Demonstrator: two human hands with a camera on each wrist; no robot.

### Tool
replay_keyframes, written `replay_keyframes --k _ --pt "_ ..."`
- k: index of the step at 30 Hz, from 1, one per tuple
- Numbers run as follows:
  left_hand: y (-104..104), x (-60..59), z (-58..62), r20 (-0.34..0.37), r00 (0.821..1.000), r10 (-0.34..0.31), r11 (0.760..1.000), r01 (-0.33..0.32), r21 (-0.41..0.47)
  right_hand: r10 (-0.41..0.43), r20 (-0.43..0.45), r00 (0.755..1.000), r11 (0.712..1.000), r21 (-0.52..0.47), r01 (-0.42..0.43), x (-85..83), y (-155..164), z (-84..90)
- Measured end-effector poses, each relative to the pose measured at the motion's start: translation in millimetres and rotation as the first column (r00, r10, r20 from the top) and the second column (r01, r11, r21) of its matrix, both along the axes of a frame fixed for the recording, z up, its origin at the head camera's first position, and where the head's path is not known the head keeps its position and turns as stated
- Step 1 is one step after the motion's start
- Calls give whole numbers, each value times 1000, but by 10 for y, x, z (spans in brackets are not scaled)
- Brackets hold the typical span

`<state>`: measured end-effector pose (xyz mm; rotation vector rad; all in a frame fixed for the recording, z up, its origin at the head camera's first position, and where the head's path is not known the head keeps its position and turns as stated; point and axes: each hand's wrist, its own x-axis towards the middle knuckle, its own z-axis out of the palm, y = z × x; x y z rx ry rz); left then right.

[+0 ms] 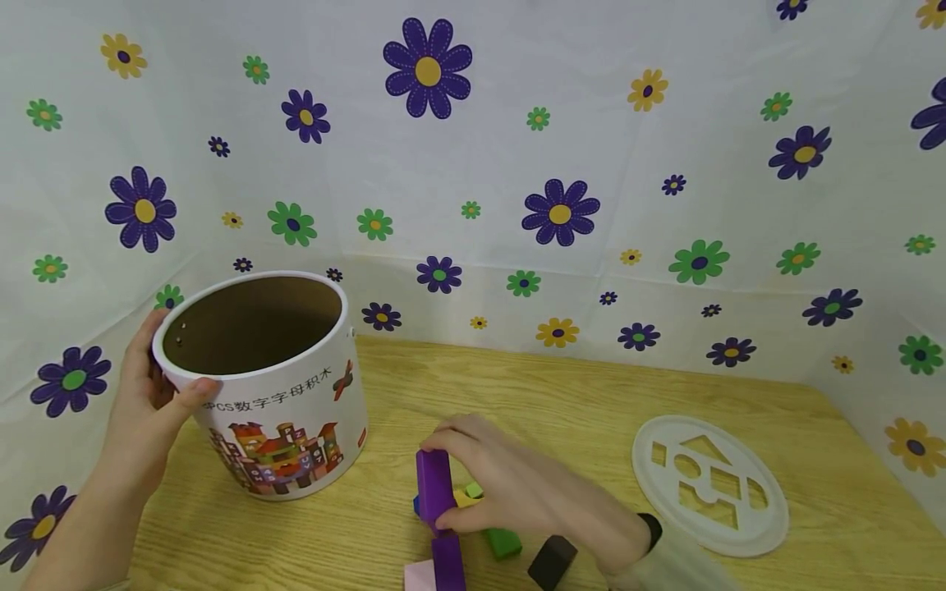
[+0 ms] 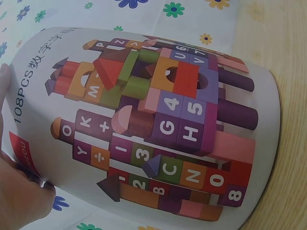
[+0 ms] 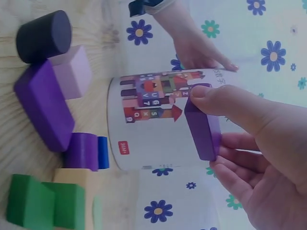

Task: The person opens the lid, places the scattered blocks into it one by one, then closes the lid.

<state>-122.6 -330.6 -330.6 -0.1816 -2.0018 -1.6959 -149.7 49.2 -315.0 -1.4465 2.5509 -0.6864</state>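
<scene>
A white bucket (image 1: 296,406) with printed pictures of toy blocks stands on the table at the left, tilted slightly. My left hand (image 1: 144,402) grips its upper left side, thumb on the front near the rim. Between thumb and fingertips, my right hand (image 1: 506,480) pinches a purple rectangular block (image 1: 434,484), held above the table in the right wrist view. Another purple block (image 1: 447,562) lies below it, beside a pink block (image 1: 419,576). A green block (image 1: 504,543) and a black cylinder (image 3: 44,37) are close by.
A white round lid (image 1: 645,460) with shaped cutouts lies on the wooden table (image 1: 576,386) at the right. In the right wrist view, a rounded purple block (image 3: 81,151) and a blue piece (image 3: 103,152) sit among the blocks. A flowered cloth (image 1: 488,148) hangs behind.
</scene>
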Motion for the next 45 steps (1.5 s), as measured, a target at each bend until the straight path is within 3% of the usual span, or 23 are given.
replay_keyframes --k 5,10,15,21,31,38,45 --pt "-4 2 -1 -6 1000 -8 1000 8 3 -31 -51 998 999 -39 30 -55 -135 106" --pt "-2 8 2 -4 1000 -12 1000 12 12 -27 -80 996 985 -172 13 -123 -278 198" --pt "0 8 6 0 1000 -10 1000 10 14 -42 -14 999 952 -303 36 -182 -427 261" --pt "4 3 6 4 1000 -1 1000 1 12 -103 121 987 923 -358 140 -209 -582 362" --pt "5 1 9 -15 1000 -14 1000 15 27 -125 92 988 860 -486 154 -306 -891 503" --pt "-10 8 9 -16 1000 -19 999 19 26 -175 82 981 841 -505 192 -404 -1141 604" --pt "-9 10 14 4 1000 0 1000 0 11 -209 136 968 837 -487 249 -489 -1295 650"
